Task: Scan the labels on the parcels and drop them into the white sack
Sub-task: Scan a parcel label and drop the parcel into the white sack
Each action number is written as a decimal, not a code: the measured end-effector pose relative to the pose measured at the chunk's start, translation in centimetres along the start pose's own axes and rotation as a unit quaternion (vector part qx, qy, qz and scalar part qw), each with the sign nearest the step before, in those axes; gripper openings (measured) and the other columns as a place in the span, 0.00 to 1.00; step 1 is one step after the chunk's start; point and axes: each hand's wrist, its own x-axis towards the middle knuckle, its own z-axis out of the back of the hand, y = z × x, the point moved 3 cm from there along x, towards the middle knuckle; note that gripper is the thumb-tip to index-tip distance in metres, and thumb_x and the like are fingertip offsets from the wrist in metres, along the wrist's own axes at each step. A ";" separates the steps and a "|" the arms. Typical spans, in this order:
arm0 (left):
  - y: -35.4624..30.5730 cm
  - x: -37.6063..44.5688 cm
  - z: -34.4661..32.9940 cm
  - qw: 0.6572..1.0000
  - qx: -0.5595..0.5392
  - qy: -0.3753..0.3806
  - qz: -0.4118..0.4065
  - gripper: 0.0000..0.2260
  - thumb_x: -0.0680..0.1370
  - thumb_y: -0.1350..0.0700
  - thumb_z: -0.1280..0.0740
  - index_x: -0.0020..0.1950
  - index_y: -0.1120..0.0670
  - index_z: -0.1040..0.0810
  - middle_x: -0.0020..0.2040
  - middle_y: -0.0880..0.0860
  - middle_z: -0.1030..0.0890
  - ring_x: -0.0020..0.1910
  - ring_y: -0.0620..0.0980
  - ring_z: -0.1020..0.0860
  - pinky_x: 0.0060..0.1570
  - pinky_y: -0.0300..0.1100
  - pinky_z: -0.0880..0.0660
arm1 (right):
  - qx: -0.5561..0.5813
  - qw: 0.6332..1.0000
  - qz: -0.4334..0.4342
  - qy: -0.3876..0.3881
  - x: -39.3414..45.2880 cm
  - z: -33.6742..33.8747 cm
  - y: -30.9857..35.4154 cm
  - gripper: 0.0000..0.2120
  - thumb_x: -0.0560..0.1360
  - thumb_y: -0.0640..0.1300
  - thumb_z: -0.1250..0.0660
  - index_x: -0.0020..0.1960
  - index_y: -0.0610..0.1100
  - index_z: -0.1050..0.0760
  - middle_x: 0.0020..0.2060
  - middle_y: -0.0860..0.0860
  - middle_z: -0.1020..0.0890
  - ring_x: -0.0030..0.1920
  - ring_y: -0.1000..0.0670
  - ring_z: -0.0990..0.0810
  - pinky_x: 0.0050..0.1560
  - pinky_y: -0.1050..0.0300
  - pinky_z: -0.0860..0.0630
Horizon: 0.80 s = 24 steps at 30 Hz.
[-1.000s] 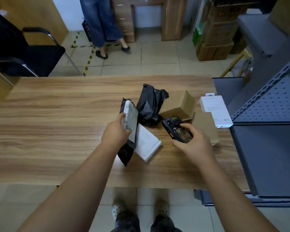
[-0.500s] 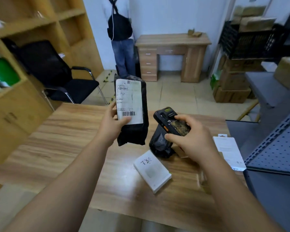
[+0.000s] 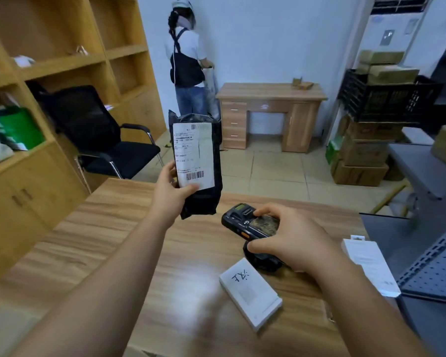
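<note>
My left hand (image 3: 171,193) grips a black plastic parcel (image 3: 204,199) upright above the wooden table (image 3: 108,243), its white shipping label (image 3: 193,155) with a barcode turned toward me. My right hand (image 3: 289,237) holds a black handheld scanner (image 3: 247,221) low over the table, to the right of and below the parcel. A white box parcel (image 3: 250,296) with handwriting lies on the table in front of me. Another black bag (image 3: 264,261) is mostly hidden under my right hand. A flat white package (image 3: 371,264) lies at the table's right edge. No white sack is in view.
A grey metal shelf (image 3: 433,269) stands at the right. A person (image 3: 188,60) stands at the far wall beside a wooden desk (image 3: 271,114). A black chair (image 3: 108,140) and wooden shelving (image 3: 49,73) are at the left. Stacked cartons (image 3: 363,155) and a black crate (image 3: 389,99) are at the back right.
My left hand lifted the black parcel off the table and turned its label toward me. The view tilted up toward the room. The scanner came lower relative to the parcel.
</note>
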 end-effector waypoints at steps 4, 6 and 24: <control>0.2 1.8 2.3 1.000 0.007 0.006 -0.003 0.29 0.73 0.69 0.29 0.70 0.49 0.32 0.54 0.42 0.21 0.48 0.37 0.20 0.37 0.29 0.23 | -0.024 0.999 -0.001 -0.020 0.4 -0.8 2.9 0.29 0.61 0.57 0.23 0.60 0.64 0.26 0.46 0.62 0.21 0.43 0.62 0.23 0.36 0.63 0.28; 0.2 2.6 3.9 1.000 0.010 0.013 -0.003 0.29 0.74 0.68 0.29 0.70 0.48 0.32 0.54 0.42 0.21 0.51 0.39 0.20 0.37 0.30 0.23 | -0.022 0.999 0.000 -0.034 0.9 -1.5 4.6 0.29 0.60 0.57 0.23 0.60 0.64 0.26 0.44 0.63 0.22 0.42 0.62 0.23 0.38 0.60 0.24; 1.8 6.2 4.3 0.975 0.074 0.210 0.021 0.10 0.80 0.49 0.35 0.58 0.50 0.29 0.52 0.46 0.21 0.48 0.44 0.23 0.40 0.41 0.28 | 0.089 0.951 -0.112 -0.273 -1.9 -7.2 6.9 0.28 0.63 0.52 0.21 0.60 0.63 0.27 0.53 0.60 0.23 0.50 0.60 0.23 0.46 0.63 0.25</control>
